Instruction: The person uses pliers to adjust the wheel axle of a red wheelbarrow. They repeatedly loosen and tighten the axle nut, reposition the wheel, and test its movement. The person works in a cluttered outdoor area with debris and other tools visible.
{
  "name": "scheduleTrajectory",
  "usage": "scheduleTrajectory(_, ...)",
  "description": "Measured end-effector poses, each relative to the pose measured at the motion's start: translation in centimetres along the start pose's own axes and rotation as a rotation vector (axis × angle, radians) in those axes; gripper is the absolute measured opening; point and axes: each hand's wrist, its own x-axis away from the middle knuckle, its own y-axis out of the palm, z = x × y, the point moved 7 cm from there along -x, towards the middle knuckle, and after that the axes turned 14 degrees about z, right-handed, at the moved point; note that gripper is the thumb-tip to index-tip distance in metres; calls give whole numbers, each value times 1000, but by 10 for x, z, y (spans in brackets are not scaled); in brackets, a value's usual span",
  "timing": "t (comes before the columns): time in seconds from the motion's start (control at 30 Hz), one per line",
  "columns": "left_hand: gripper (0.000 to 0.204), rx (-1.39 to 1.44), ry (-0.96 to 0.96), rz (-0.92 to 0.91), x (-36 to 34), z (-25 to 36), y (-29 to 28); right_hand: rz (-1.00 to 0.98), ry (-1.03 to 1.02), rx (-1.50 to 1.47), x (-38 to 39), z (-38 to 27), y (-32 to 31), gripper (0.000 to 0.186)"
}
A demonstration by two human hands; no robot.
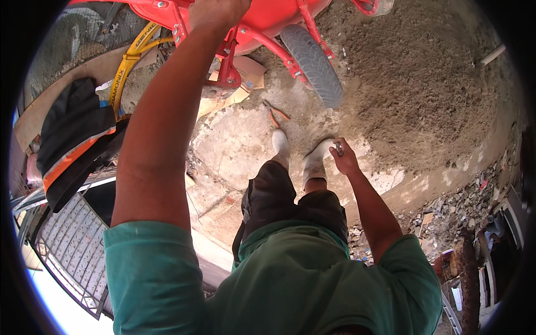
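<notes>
A red wheelbarrow (268, 17) is tipped over at the top of the view, its black tyre (311, 64) turned toward me. My left arm stretches up to it, and my left hand (220, 12) lies against its red frame; the fingers are cut off by the picture's edge. Lower down on the right, my right hand (345, 159) hangs beside my right boot, fingers curled around a small grey metal piece (339, 148) whose kind I cannot make out. A pair of pliers (275, 114) with orange handles lies spread on the ground before my left boot.
Flattened cardboard (245, 81) lies under the wheelbarrow. A yellow bicycle frame (125, 64) and a black cloth with an orange stripe (75, 145) are at the left. Wet grey mortar or sand (413, 95) spreads at the right, with rubble (446, 209) nearer.
</notes>
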Motion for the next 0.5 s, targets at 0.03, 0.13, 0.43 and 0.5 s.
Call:
scheduleTrajectory(0.03, 66, 17, -26, -52, -2, 1, -1, -22, 21, 13, 0, 1, 5, 36)
scheduleTrajectory(0.13, 70, -20, -81, -167, -1, 10, -13, -25, 18, 53, 6, 5, 22, 36)
scheduleTrajectory(0.43, 74, 69, -66, -158, 7, 7, -34, -20, -339, 158, 102, -47, 31, 25)
scheduleTrajectory(0.5, 73, 81, -56, -201, 5, 3, -28, -73, -179, 113, 144, -48, 43, 24)
